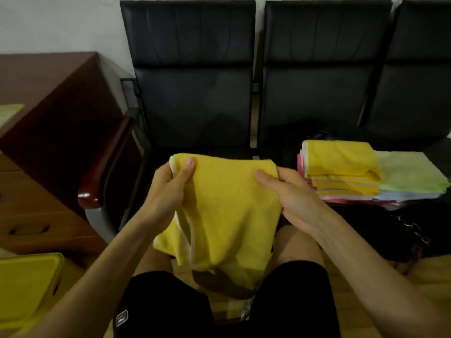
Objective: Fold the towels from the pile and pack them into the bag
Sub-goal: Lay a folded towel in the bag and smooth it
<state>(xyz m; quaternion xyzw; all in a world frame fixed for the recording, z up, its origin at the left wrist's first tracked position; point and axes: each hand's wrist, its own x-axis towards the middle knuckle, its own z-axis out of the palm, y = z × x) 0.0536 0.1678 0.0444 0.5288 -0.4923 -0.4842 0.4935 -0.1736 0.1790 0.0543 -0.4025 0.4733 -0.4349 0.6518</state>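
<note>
We've got both hands clamped on a yellow towel (227, 211): left hand (168, 189) pinching the top corner, right hand (295, 193) gripping the other edge, held up over our lap. The folded stack (341, 167) sits on a chair (317, 106) to our right, yellow on top. The bag (380, 230) beside it is so dark we can't tell what's inside, if anything. The yellow tub (26, 286) lower left is cut off by the frame, contents not visible.

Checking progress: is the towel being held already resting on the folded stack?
No, the left hand and right hand hold the yellow towel apart from the folded stack.
</note>
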